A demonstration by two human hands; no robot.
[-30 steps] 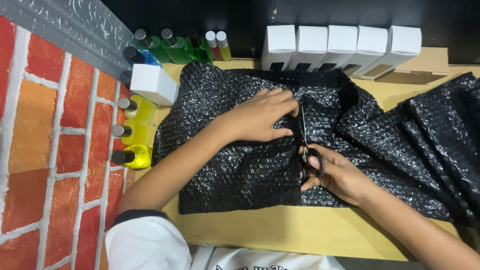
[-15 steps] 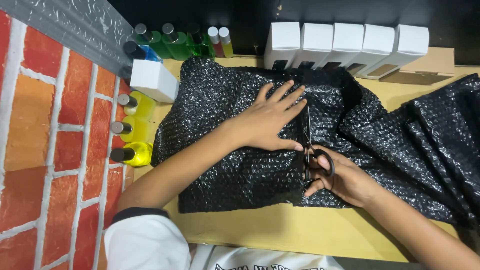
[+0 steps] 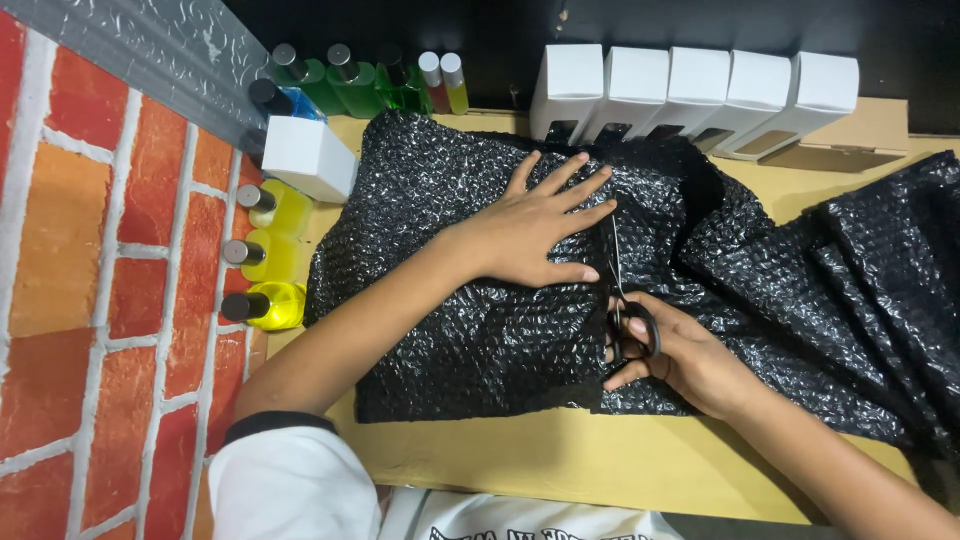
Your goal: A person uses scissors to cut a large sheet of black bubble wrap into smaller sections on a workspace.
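Since a moment ago my scissors have crept farther up the black bubble wrap, crinkled and glossy across the yellow table. My right hand grips their handles; my left hand presses flat, fingers spread.

left hand flat on black bubble wrap | right hand holds scissors

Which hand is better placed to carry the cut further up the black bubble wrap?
Right hand: its fingers are in the scissors, blades on the bubble wrap. Left hand lies flat, pinning it.
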